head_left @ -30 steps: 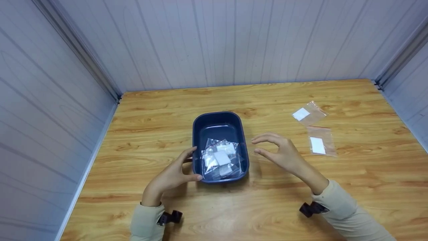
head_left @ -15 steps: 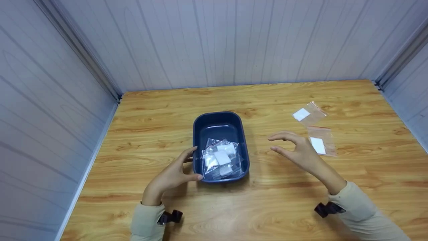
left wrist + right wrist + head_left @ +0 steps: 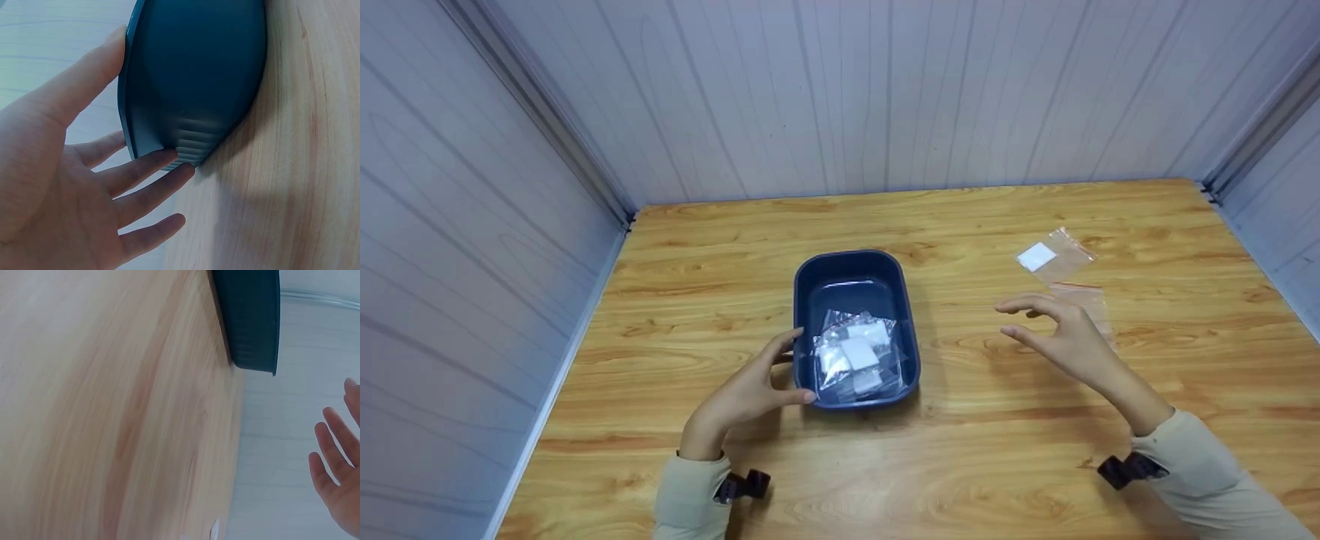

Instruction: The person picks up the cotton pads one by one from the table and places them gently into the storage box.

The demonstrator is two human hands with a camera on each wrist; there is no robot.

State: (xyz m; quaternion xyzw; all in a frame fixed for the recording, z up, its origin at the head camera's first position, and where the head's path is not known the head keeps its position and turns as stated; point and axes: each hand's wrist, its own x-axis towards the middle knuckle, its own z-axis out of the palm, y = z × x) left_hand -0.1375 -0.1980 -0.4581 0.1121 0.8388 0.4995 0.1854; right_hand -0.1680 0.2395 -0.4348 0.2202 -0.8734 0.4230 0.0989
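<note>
A dark blue plastic bin [image 3: 851, 271] stands mid-table with several small clear zip bags [image 3: 859, 354] holding white squares piled at its near end. My left hand [image 3: 742, 390] is spread at the bin's near left corner, thumb at the near rim. In the left wrist view, the middle fingers [image 3: 149, 169] lie relaxed against the ribbed outer wall. Over the table on the right is my right hand [image 3: 1069, 337], thumb and forefinger apart, nothing between them. It partly hides a zip bag [image 3: 1099, 307], whose white square is out of sight. Another zip bag [image 3: 1054, 255] lies farther back.
The wood-grain table [image 3: 697, 255] meets a pale panel wall [image 3: 847, 97] at the back. Side panels enclose it left and right. A dark wrist camera [image 3: 1132, 469] sits on the right cuff, another on the left cuff.
My right hand has moved rightward from beside the bin to over the nearer loose zip bag, covering its white square. The left hand and bin have stayed in place.
</note>
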